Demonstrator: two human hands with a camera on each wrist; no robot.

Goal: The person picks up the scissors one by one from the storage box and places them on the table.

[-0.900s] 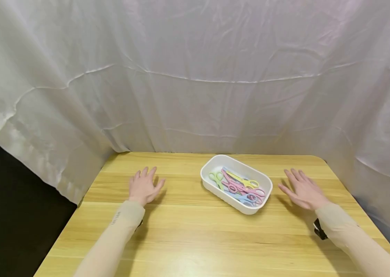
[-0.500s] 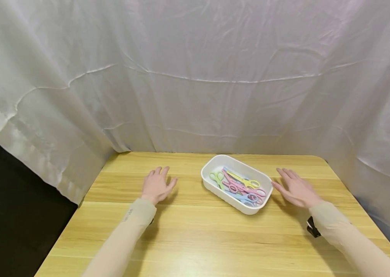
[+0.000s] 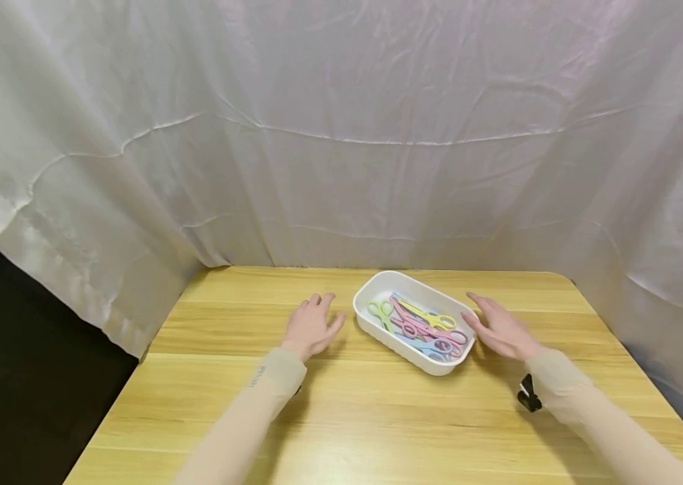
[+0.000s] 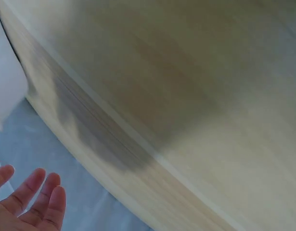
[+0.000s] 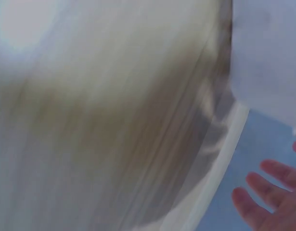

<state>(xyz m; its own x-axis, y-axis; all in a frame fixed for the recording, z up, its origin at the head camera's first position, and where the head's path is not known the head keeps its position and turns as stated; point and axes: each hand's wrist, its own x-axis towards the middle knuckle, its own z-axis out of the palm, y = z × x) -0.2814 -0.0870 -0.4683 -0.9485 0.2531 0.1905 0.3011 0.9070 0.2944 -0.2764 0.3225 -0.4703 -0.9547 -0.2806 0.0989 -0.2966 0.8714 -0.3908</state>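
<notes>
A white plastic basket (image 3: 399, 348) sits at an angle on the wooden table. Inside lie several pairs of scissors: green scissors (image 3: 382, 312) at the left, yellow scissors (image 3: 432, 318), pink scissors (image 3: 423, 330) and blue scissors (image 3: 429, 345). My left hand (image 3: 310, 328) is just left of the basket with its fingers spread and relaxed, holding nothing. At the basket's right end, my right hand (image 3: 502, 329) has its extended fingers right at the rim, the thumb overlapping it in the head view. The left wrist view shows the left fingers (image 4: 39, 199) apart; the right fingers (image 5: 268, 190) look likewise.
The wooden table (image 3: 378, 424) has light grain and reaches back to a grey-white curtain (image 3: 341, 188) hanging behind and at both sides. A dark area (image 3: 20, 357) lies beyond the table's left edge. A black strap (image 3: 529, 394) shows at the right wrist.
Both hands have moved inward toward the basket, the left one rightward and the right one leftward up to the rim. The basket and scissors have stayed in place.
</notes>
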